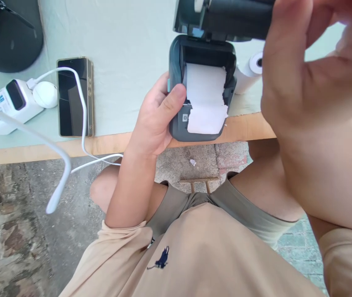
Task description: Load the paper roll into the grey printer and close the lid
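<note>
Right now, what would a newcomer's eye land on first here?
The open dark grey label printer at the table edge, torn white paper roll showing, with the left hand gripping its side. The right hand looms near its raised lid. A black smartphone lies left.

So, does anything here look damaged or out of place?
Yes. The white paper strip coming out of the open dark grey label printer has a ragged, torn lower edge, not a clean cut. The left hand holds the printer at the wooden table edge. A small white scrap lies on the stone floor below.
</note>
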The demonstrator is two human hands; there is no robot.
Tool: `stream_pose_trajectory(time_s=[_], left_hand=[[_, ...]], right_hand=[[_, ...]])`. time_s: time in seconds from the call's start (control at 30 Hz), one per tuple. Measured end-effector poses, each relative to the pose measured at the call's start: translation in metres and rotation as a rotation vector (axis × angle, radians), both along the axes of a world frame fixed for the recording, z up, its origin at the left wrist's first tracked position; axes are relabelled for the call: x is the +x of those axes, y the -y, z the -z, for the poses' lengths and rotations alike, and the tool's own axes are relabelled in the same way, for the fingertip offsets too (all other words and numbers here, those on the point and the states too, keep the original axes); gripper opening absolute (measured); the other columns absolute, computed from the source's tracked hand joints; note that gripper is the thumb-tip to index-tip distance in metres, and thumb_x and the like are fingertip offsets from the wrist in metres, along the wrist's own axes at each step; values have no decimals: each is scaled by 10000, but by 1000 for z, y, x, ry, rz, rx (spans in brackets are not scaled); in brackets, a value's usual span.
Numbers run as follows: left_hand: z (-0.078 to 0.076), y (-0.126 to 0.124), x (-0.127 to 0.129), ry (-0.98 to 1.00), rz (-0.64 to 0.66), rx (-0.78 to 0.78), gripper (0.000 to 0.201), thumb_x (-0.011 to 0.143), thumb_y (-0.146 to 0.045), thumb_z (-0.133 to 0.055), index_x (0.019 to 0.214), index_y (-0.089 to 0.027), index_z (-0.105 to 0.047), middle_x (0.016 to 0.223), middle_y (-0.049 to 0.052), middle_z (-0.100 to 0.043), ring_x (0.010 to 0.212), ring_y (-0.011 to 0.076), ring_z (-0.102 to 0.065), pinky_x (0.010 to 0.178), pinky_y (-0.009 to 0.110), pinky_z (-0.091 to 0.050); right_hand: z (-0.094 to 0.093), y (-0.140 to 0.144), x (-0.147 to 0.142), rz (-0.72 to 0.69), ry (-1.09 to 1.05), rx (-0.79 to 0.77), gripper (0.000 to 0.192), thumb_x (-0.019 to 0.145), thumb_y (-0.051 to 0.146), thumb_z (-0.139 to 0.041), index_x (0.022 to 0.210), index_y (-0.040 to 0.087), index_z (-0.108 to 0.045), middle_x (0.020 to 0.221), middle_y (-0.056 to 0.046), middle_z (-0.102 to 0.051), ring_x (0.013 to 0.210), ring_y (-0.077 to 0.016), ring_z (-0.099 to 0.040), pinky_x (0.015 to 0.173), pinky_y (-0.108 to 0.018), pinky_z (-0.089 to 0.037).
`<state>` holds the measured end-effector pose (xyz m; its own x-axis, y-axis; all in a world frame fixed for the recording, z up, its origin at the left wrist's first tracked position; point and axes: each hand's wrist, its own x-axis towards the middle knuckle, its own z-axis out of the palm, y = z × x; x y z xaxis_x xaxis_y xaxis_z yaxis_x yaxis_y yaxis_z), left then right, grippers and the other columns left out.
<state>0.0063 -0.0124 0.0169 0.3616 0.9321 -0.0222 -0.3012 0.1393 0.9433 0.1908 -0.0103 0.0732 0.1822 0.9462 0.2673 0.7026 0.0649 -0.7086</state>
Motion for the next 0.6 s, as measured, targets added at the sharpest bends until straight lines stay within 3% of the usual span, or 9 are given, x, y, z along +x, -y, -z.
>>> stream_pose_trajectory(time_s=[0.07,0.13,0.23,0.3,0.37,0.47,0.6], left_hand=[[0,0,1,8,0,8,436,774,-547,-554,1102,-261,-582,921,18,-646,1099,228,-607,906,326,-519],[-2,0,2,24,4,7,457,764,-545,-569,1106,-242,-584,993,33,-652,1126,238,-589,925,321,-509],[-5,2,3,33,4,-9,471,775,-548,-550,1124,-232,-576,994,42,-663,1140,241,-579,927,320,-507],[-6,2,2,19,4,-19,455,796,-538,-526,1145,-249,-565,949,31,-666,1120,231,-593,907,319,-516],[-6,3,1,0,6,-20,444,805,-521,-523,1168,-266,-552,914,23,-664,1092,224,-609,867,313,-530],[-6,3,-1,-14,14,-26,453,801,-502,-539,1195,-280,-536,915,26,-667,1064,226,-619,791,301,-543],[-5,2,-1,8,41,-41,456,801,-493,-546,1197,-266,-534,954,35,-674,1072,225,-609,817,304,-539]], right_hand=[[7,-7,5,-68,312,118,451,895,519,-209,851,240,-561,915,19,-524,884,-84,-566,836,-306,-446],[11,-12,9,-136,529,194,498,914,491,-102,1004,266,-536,929,12,-544,924,-103,-570,823,-324,-442],[8,-10,6,-153,530,236,518,908,511,-85,1064,266,-514,1011,7,-547,992,-127,-572,862,-342,-449],[1,-4,-4,-217,576,160,449,898,490,-153,1028,279,-528,956,5,-549,956,-147,-585,805,-350,-478],[-7,2,-16,-308,713,-47,301,847,419,-304,1005,305,-532,864,3,-538,938,-192,-590,762,-393,-496],[-16,5,-30,-317,826,-299,290,784,373,-381,1041,324,-505,899,1,-546,973,-254,-577,759,-482,-500],[-21,1,-31,-290,872,-383,293,777,439,-420,1028,312,-503,859,-50,-521,967,-318,-556,723,-566,-474]])
